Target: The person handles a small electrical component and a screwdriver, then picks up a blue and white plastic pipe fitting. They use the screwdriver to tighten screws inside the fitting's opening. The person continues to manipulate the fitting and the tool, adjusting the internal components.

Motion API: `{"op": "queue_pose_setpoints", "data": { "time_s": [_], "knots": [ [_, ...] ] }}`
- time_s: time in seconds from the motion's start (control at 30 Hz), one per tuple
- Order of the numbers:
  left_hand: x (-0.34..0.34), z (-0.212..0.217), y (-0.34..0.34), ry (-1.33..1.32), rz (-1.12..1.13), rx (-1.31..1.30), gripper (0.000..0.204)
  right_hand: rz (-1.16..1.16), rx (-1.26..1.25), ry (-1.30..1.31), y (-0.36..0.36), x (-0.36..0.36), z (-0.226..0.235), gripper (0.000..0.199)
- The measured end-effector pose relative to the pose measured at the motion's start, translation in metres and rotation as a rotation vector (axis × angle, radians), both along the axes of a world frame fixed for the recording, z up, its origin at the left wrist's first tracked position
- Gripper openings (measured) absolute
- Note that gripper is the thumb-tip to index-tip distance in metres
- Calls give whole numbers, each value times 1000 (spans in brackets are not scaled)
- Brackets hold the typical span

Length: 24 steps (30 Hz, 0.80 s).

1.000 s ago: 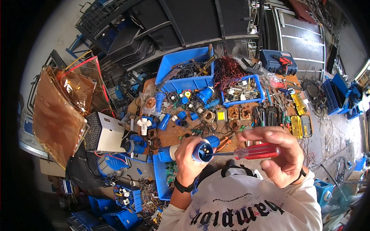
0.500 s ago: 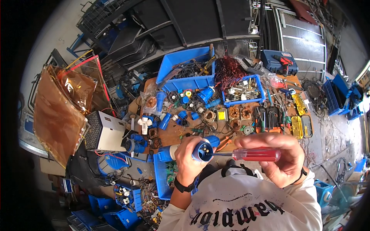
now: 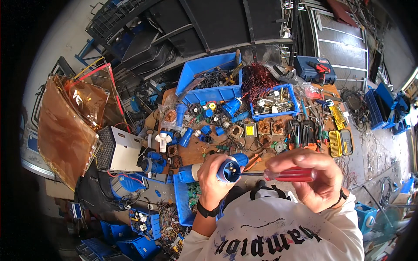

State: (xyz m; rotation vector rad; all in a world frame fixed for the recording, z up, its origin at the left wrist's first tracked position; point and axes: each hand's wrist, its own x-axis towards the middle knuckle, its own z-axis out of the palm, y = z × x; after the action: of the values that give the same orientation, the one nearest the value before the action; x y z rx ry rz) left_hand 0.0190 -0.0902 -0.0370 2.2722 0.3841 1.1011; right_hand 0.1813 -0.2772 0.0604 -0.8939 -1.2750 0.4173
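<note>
Low in the middle of the frame, we hold a blue plug (image 3: 229,169) in our left hand (image 3: 213,180), its round face turned toward the right. Our left fingers (image 3: 216,162) are clamped around its body, and a black band sits on that wrist. Our right hand (image 3: 314,178) holds a screwdriver (image 3: 278,174) lying level, with our right fingers (image 3: 300,160) closed over its red handle. The metal tip touches the plug's face.

Just above our hands lies the surface (image 3: 196,152), brown and crowded. Loose blue parts (image 3: 185,137) are scattered over its left half, along with a small white fan piece (image 3: 163,138). At the top middle of the frame stands a big blue bin (image 3: 213,93) full of cables and tools. To its right sits a smaller blue tray (image 3: 285,114) of metal bits, with a tangle of red wire (image 3: 260,78) behind it. Yellow bit cases (image 3: 336,143) lie at the right of the surface. Farther up right, an open blue case (image 3: 310,71) holds a red drill.

On the left of the frame, we see a white box (image 3: 117,152) beside an amber sheet (image 3: 65,126). Below the surface at lower left, another blue tray (image 3: 180,204) holds green boards.
</note>
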Motion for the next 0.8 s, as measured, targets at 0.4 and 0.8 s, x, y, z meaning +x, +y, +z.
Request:
{"op": "queue_pose_setpoints", "data": {
  "time_s": [0.4, 0.8],
  "knots": [
    [2, -2, 2, 1, -1, 4, 50, -178, 76, -101, 3, 4, -5, 44],
    [3, 0, 3, 28, -10, 17, 51, -244, -130, -251, -5, 5, 9, 25]
  ]
}}
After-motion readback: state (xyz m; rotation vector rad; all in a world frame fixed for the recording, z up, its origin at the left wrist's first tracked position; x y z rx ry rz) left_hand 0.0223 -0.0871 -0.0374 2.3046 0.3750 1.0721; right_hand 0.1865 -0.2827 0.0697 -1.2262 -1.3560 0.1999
